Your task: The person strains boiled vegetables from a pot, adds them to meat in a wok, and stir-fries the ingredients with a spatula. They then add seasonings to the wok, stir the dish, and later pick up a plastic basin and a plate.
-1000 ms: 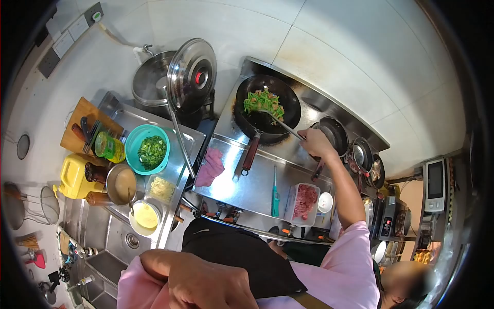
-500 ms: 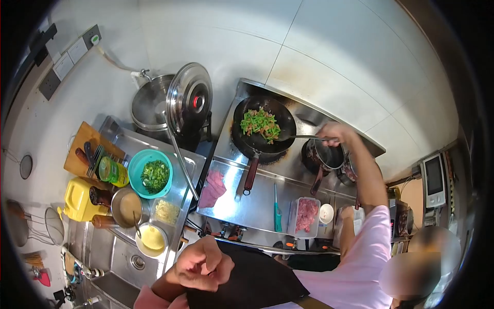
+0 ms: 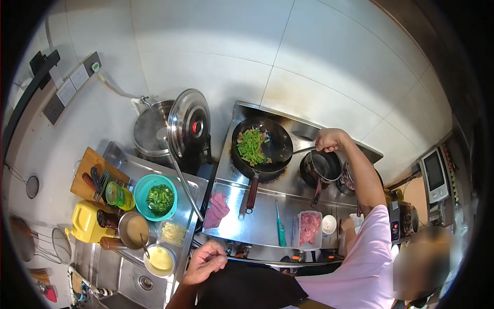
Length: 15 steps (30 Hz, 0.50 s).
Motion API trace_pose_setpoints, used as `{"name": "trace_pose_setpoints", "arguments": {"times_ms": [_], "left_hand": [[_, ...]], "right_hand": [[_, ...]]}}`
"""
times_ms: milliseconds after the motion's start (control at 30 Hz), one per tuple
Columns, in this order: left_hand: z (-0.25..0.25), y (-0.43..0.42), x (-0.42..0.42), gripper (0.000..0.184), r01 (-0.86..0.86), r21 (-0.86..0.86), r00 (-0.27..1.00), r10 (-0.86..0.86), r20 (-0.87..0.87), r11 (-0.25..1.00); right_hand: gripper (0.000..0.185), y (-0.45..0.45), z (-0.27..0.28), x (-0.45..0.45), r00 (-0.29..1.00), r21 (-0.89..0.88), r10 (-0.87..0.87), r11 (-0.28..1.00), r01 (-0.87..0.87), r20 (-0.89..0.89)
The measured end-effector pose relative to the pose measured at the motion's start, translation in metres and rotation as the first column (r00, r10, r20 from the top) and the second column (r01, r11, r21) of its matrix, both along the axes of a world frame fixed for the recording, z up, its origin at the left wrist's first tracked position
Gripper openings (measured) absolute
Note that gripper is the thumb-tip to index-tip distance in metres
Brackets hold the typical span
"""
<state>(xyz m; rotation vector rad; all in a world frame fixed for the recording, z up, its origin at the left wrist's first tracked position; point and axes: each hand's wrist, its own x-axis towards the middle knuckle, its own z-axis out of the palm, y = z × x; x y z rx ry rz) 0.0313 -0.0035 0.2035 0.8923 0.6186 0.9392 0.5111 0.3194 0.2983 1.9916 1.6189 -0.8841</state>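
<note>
My right hand (image 3: pixel 332 139) grips the handle of a metal spatula (image 3: pixel 304 150). Its blade end reaches into the right side of a dark wok (image 3: pixel 278 139) on the stove. Chopped green vegetables with brown bits (image 3: pixel 251 147) are heaped in the wok's left half. The wok's brown handle (image 3: pixel 252 195) points toward me, untouched. My left hand (image 3: pixel 206 261) hovers in front of my dark apron, fingers curled in and thumb against them, with nothing visible in it. Closest to it are a bowl of yellow liquid (image 3: pixel 160 261) and a pink cloth (image 3: pixel 216 209).
Dark saucepans (image 3: pixel 321 167) stand right of the wok. Along the counter lie a teal lighter (image 3: pixel 281 232), a tub of raw meat (image 3: pixel 310 229) and a white cup (image 3: pixel 329 224). Another person's hand (image 3: pixel 352 226) is beside them. Leftward are a turquoise bowl of greens (image 3: pixel 173 193) and a lidded pot (image 3: pixel 154 129).
The view has tilted, so the scene sits lower. The food in the wok is gathered further left. My left hand has turned and moved lower; my right hand still holds the spatula.
</note>
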Motion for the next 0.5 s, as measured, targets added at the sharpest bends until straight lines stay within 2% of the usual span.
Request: {"name": "trace_pose_setpoints", "arguments": {"times_ms": [33,100,167,200,267,333,367,433,500], "left_hand": [[-0.002,0.0,0.0,0.009,-0.008,-0.009,0.999,0.008,-0.038,1.0],[-0.011,-0.001,0.002,0.01,-0.038,-0.036,0.999,0.038,-0.009,0.999],[-0.024,-0.003,0.006,0.012,-0.057,-0.048,0.998,0.058,0.032,0.997],[-0.027,-0.004,0.008,0.012,-0.068,-0.055,0.998,0.068,0.012,0.996],[-0.038,-0.002,0.012,0.012,-0.058,-0.069,0.998,0.056,-0.028,0.996],[-0.043,0.004,0.019,0.012,-0.034,-0.08,0.998,0.029,-0.06,0.996],[-0.045,0.01,0.023,0.012,-0.016,-0.085,0.995,0.008,-0.095,0.996],[-0.05,0.018,0.031,0.013,0.016,-0.103,0.986,-0.033,-0.161,0.995],[-0.055,0.027,0.037,0.012,0.041,-0.124,0.981,-0.063,-0.186,0.991]], "right_hand": [[0.02,0.006,-0.006,0.0,1.0,0.003,-0.018,1.0,0.018,-0.004],[0.023,0.016,-0.024,-0.004,0.998,0.014,-0.062,0.998,0.062,-0.016],[0.026,0.029,-0.053,-0.009,0.986,0.134,-0.114,0.982,0.13,-0.123],[0.026,0.032,-0.06,-0.019,0.985,0.21,-0.061,0.973,0.094,-0.159],[0.015,0.04,-0.073,-0.038,0.986,0.35,0.124,0.934,-0.076,-0.115],[0.013,0.035,-0.077,-0.062,0.936,0.46,0.344,0.821,-0.337,0.07],[0.015,0.032,-0.09,-0.07,0.906,0.423,0.374,0.801,-0.424,0.199],[0.014,-0.013,-0.082,-0.089,0.796,0.457,0.502,0.653,-0.605,0.337],[0.024,-0.038,-0.095,-0.078,0.78,0.45,0.522,0.637,-0.625,0.345]]}}
